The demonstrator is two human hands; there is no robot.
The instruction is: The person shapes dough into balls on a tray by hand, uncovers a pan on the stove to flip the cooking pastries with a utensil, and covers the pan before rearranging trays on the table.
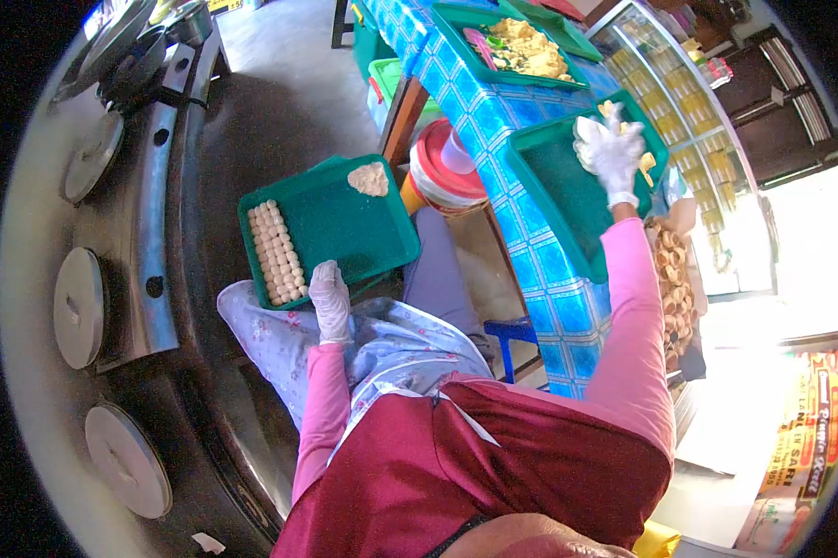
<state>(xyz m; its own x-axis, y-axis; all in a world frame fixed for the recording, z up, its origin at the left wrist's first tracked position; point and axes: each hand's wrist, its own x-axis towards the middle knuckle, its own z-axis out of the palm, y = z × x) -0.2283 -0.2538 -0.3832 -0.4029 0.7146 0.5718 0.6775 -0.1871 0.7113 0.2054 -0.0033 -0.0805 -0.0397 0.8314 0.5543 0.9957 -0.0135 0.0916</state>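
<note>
My left hand (331, 302), in a white glove, is closed at the near edge of a green tray (345, 251) resting on my lap. What its curled fingers hold, if anything, is hidden. Rows of small pale dough balls (277, 253) line the tray's left side, and a flattened lump of dough (369, 179) lies in its far right corner. My right hand (611, 153), also gloved, reaches over a second green tray (554, 177) on the table, fingers apart. Pale yellow pieces (647, 168) lie beside and under it.
A blue checked cloth covers the table (479, 130). Farther back stands a green tray (447, 20) of crumbly yellow filling (529, 51) with a pink scoop (480, 46). A red-lidded tub (447, 172) sits below. Left is a stove counter (163, 232) with round lids (79, 307).
</note>
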